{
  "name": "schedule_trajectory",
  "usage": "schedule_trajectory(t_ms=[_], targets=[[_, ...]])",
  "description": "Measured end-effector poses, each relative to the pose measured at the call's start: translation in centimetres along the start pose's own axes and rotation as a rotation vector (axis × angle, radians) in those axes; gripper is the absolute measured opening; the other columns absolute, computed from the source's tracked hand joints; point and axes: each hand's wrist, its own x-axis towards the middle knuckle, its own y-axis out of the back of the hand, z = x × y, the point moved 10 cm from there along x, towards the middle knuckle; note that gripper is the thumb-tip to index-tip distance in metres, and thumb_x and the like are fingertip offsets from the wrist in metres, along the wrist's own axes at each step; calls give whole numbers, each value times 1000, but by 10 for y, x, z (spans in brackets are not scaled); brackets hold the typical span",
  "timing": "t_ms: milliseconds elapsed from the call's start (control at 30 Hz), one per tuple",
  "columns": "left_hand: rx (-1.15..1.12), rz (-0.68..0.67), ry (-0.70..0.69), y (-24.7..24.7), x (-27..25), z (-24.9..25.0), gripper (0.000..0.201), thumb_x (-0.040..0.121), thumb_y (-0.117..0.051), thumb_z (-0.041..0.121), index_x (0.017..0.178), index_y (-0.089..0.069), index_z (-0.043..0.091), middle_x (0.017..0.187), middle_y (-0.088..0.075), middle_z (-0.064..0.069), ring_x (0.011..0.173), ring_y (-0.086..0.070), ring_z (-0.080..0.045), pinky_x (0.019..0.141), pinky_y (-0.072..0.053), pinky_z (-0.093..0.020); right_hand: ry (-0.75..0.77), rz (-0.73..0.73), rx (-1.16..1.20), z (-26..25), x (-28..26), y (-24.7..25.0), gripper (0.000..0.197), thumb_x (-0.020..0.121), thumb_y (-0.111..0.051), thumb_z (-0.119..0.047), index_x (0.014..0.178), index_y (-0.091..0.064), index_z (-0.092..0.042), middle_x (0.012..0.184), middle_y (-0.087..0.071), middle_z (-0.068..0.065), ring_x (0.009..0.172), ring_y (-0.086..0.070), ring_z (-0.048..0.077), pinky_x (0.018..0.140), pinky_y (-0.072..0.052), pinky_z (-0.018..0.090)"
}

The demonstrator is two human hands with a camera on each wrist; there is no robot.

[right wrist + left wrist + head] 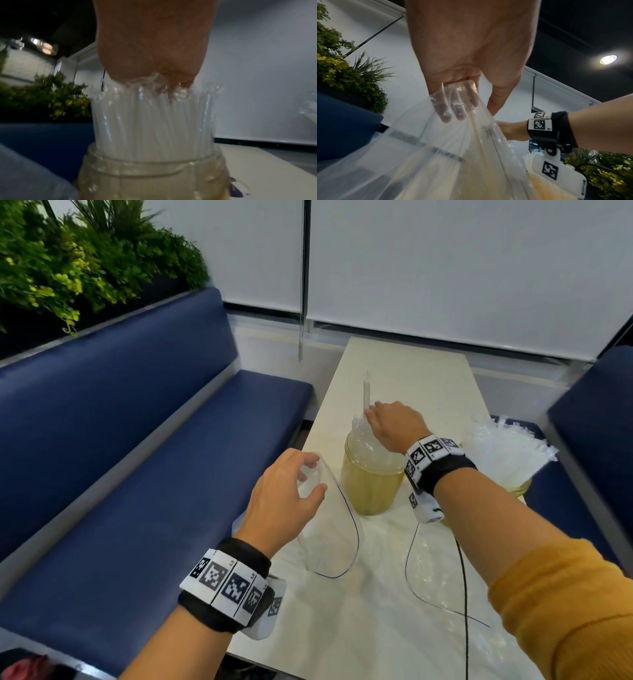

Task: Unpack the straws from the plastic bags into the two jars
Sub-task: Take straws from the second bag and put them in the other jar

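On the pale table [411, 364] stands a yellowish clear jar [370, 487] [154, 175] packed with wrapped white straws [150, 128]. One straw [367, 392] sticks up well above the others. My right hand [371, 412] [163, 83] is on top of the bundle, fingertips pinching that tall straw at its lower part. To the left of the jar my left hand [315, 477] [471, 108] holds up a limp clear plastic bag [325, 529] [436, 155], pinched between fingers and thumb. A second jar [520, 487], at the right, holds a splayed bunch of straws [507, 450].
Another clear bag [435, 573] lies flat on the table near me, and a thin black cable [462, 594] runs across it. A blue bench [137, 474] runs along the left under green plants [68, 268]. A blue seat [592, 422] stands at the right.
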Motion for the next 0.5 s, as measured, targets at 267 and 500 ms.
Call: schedule_trajectory(t_ms=[267,500], targets=[[9,10,-11,2,5,4,38,90,-68,26,126,-57,33,111,-52,23,95,-59,-3,85,-53,-22,-28,380,296,-14,23,80,40,106,-31,-31,130,-56,-11,131,-60,9,123,-53,27,97,-44,38],[34,-107,0,-6,7,2,55,88,-64,8,137,-49,29,126,-51,16,102,-55,-2,89,-51,-22,10,-30,-40,-26,14,-7,43,107,-29,-27,114,-63,-2,117,-62,14,108,-60,33,94,-47,42]])
